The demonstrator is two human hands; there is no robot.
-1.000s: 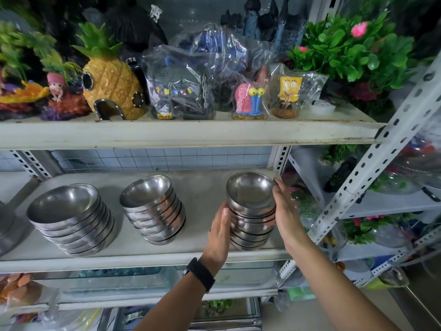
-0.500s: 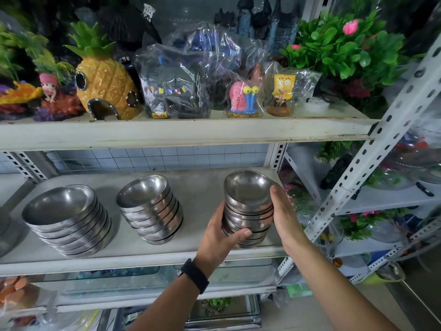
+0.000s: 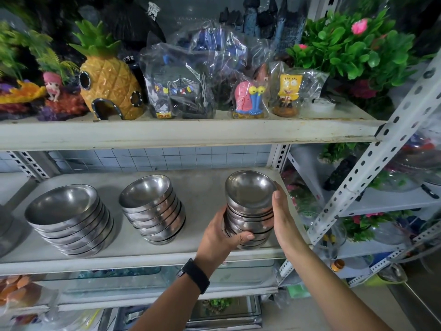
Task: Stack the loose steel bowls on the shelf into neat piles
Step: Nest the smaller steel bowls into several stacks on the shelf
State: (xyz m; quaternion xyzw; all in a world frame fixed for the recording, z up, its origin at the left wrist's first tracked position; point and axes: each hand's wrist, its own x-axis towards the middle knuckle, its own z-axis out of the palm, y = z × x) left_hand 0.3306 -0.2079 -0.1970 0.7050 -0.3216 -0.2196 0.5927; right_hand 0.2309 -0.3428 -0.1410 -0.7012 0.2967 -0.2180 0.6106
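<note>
Middle shelf (image 3: 202, 185) of a slotted-angle rack, carrying three piles of nested steel bowls. At its left stands the pile of large steel bowls (image 3: 69, 218), leaning slightly; near the centre, well apart from it, the pile of medium steel bowls (image 3: 152, 209). The pile of small steel bowls (image 3: 249, 206) sits at the right front edge, clasped between both hands; whether it rests on the board cannot be told. The right hand (image 3: 284, 218) cups its right side, thumb upright beside the top bowl. The left hand (image 3: 222, 237) grips its lower left, thumb curled across the front. A black wristband (image 3: 194, 275) circles the left wrist.
</note>
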